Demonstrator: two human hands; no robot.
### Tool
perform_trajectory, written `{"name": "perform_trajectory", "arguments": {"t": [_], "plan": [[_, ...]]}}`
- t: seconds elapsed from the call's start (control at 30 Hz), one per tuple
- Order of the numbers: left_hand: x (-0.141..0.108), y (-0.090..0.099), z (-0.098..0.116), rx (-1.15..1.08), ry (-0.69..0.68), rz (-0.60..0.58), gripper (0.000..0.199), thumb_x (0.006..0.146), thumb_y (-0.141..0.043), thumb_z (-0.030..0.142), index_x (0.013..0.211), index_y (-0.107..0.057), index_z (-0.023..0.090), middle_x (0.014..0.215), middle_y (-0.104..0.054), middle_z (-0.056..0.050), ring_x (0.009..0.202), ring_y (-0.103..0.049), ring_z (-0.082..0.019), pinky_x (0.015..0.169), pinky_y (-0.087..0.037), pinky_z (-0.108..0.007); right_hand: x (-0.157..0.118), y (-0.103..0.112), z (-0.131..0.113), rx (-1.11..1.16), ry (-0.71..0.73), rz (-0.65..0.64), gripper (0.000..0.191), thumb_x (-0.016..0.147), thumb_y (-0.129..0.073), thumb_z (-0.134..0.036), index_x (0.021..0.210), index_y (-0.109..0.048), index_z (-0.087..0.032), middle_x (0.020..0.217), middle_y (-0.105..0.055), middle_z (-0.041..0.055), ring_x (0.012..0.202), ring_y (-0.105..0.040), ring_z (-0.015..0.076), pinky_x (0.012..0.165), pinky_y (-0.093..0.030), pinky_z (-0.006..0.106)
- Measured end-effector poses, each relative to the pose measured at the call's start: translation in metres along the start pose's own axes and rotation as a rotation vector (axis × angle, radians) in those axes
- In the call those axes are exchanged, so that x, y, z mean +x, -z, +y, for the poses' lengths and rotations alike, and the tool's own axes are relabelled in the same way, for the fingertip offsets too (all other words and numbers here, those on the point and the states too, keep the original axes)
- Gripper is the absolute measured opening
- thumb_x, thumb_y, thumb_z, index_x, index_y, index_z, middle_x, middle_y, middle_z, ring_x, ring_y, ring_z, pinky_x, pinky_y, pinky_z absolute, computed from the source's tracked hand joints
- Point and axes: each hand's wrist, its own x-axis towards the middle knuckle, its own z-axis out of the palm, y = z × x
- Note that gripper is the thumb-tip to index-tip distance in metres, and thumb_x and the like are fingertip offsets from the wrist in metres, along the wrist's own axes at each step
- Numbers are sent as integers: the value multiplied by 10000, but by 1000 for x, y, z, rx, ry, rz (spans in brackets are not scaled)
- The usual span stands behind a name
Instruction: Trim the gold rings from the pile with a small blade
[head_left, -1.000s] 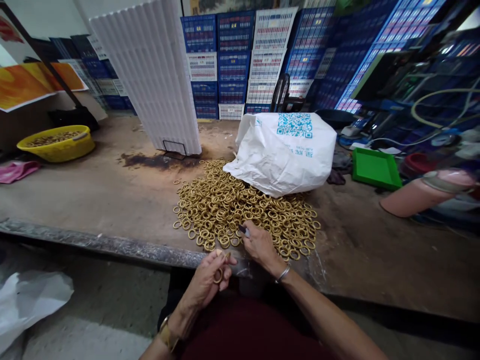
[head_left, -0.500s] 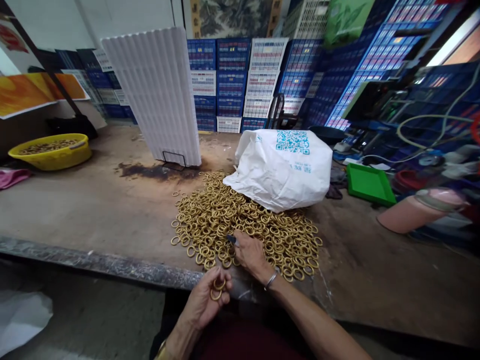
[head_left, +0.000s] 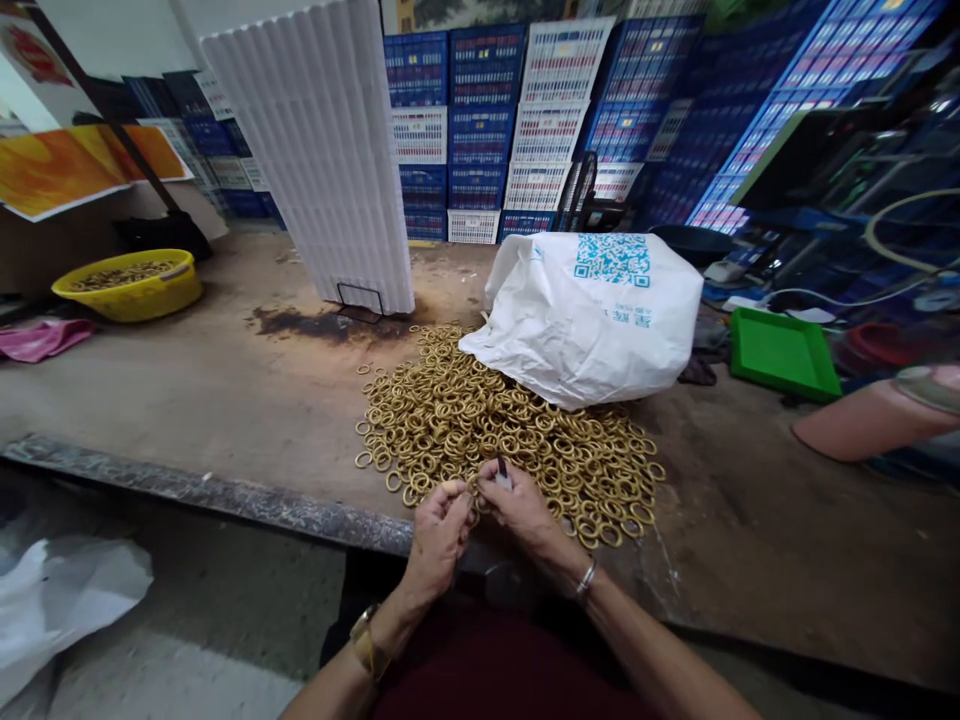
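A wide heap of brass-coloured rings (head_left: 442,410) lies spread on the worktable in front of me. My left hand (head_left: 436,535) is closed at the heap's near edge, its thumb and fingers pinching a ring that is mostly hidden. Right beside it, my right hand (head_left: 525,512) is closed round a small tool (head_left: 503,474) with a dark tip and a grey part; its exact kind I cannot make out. The fingertips of both hands nearly meet. From a white sack (head_left: 592,340) lying on its side, the rings spill toward me.
A white corrugated panel (head_left: 322,150) stands upright in a black wire stand (head_left: 360,300). Far left is a yellow basin (head_left: 135,295) of rings beside a pink cloth (head_left: 45,340). To the right are a green tray (head_left: 784,355) and a pink cylinder (head_left: 862,420). Stacked crates (head_left: 480,130) line the back.
My left hand has risen and turned from palm-up to a pinch at the heap's edge. My right hand has drawn back from the rings toward it. The camera view has tilted down.
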Motion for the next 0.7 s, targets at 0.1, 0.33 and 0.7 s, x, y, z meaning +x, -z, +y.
{"name": "perform_trajectory", "arguments": {"t": [0.1,0.33,0.7], "plan": [[-1,0,1,102,-109,2,249,761,-537,398,748,-544,150,562,-455,43,434,-335,-43,418,-258,-165,-6,0,-2,-17,9,-16,177,723,-510,-352,744,-486,-178,546,-484,-58,438,-364,58,446,-321,180],[-5,2,2,425,-385,1,150,750,-558,310,735,-625,177,654,-558,-6,630,-466,-130,628,-371,-226,-16,6,-12,-294,122,32,171,716,-524,-338,732,-554,-171,568,-452,-56,528,-392,75,510,-330,186],[-12,-9,6,-28,116,-303,292,740,-554,440,700,-470,164,582,-457,49,386,-279,-23,364,-174,-162,-26,13,-4,-132,-5,52,197,744,-480,-336,659,-527,-165,523,-472,-54,452,-355,62,446,-295,176]]}}
